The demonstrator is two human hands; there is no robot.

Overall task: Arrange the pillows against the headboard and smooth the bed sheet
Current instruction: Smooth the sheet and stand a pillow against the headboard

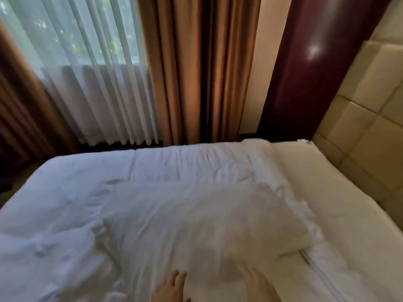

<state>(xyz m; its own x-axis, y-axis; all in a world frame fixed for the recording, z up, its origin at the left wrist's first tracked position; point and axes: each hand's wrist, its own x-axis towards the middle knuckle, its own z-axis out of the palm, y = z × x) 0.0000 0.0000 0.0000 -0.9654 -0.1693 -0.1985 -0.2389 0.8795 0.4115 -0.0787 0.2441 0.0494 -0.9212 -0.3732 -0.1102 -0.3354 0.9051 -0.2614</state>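
One white pillow [207, 214], near edge at left hand [171, 287] and right hand [259, 286].

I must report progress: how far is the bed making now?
Done: little; no pillow clearly leans on the headboard. In hand: the left hand and the blurred right hand are at the near edge of a white pillow lying mid-bed. Left: set it against the headboard, then smooth the wrinkled sheet.
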